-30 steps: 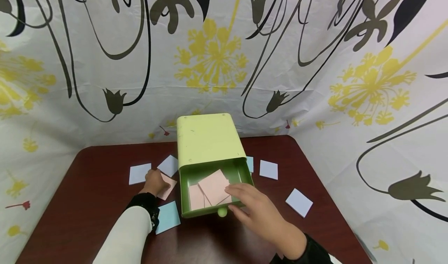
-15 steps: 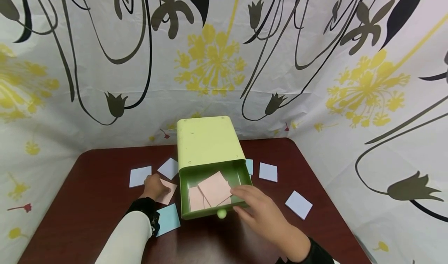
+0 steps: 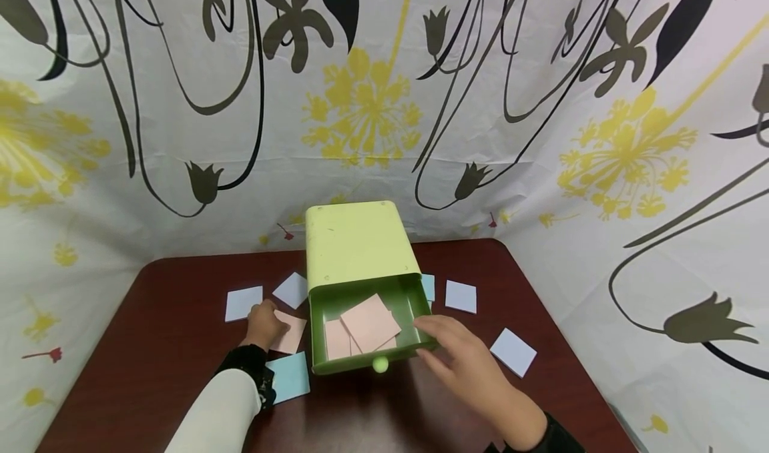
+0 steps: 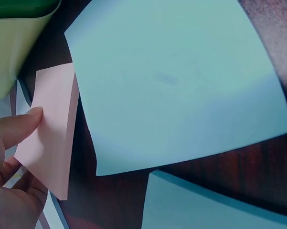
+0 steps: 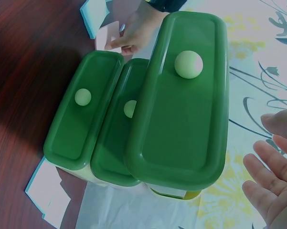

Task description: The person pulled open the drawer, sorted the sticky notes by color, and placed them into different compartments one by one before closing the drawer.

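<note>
My left hand point(image 3: 264, 325) pinches a pink sticky note pad point(image 4: 51, 129) between thumb and fingers, left of the small drawer cabinet point(image 3: 360, 243). In the left wrist view the pad is tilted, its thick side showing beside a blue pad point(image 4: 181, 86). The cabinet has a pale green top and green drawers; its top drawer point(image 3: 413, 299) is pulled out. Several pink pads point(image 3: 370, 323) lie overlapping inside. At the drawer's right front corner is my right hand point(image 3: 468, 366), holding nothing, fingers extended. The right wrist view shows this hand point(image 5: 277, 167) beside the drawer front point(image 5: 181, 124).
Two shut drawers point(image 5: 83, 124) with round knobs sit below the open one. Pale blue-lilac pads point(image 3: 243, 303) lie left of the cabinet, and others point(image 3: 513, 351) to its right. A light blue pad point(image 3: 291, 377) is near the left wrist. Patterned cloth point(image 3: 360, 173) hangs behind the dark table point(image 3: 180, 293).
My right hand has drawn back to the right, away from the pink pads in the drawer. My left hand keeps hold of its pink pad, almost in place.
</note>
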The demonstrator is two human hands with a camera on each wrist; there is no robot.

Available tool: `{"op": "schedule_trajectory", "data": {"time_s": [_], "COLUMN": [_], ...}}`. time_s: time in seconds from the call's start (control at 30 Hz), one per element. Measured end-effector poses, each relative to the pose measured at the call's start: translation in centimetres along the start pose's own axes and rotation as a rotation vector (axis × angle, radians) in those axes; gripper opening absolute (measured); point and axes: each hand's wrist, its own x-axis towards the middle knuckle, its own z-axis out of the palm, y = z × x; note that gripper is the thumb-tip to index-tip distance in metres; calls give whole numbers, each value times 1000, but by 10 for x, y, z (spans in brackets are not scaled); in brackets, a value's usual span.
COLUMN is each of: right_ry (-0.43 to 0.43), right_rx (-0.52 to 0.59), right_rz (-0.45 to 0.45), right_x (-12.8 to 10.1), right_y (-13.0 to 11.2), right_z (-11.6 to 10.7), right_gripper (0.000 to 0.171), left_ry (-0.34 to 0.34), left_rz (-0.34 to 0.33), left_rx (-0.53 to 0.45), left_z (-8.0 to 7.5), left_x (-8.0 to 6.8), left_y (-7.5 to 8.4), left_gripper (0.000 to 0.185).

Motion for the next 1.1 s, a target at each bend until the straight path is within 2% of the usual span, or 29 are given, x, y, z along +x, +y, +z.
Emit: {"op": "schedule_trajectory", "data": {"time_s": [0.17, 0.47, 0.63, 0.87, 0.97, 1.1], "right_ry": [4, 15, 7, 35, 49, 53], "right_rx": [-10, -20, -26, -17, -11, -6], "right_rz": [13, 27, 64, 81, 82, 82], "right_x": [-2, -5, -8, -14, -16, -18], "right_y": [0, 0, 1, 6, 7, 8], "right_z": [-2, -4, -7, -11, -12, -14], "right_gripper": [53, 51, 50, 49, 49, 49], "left_ry": [-35, -7, 12, 45, 58, 57], "left_rz": [-34, -22, -5, 70, 66, 26], "left_rx": [-4, -32, -95, -200, -241, -276], "left_z": [-1, -3, -7, -12, -16, -24], "left_x": [-4, -12, -17, -25, -29, -35], "left_y": [0, 2, 4, -1, 1, 4], "left_gripper": [47, 42, 29, 18, 18, 20]}}
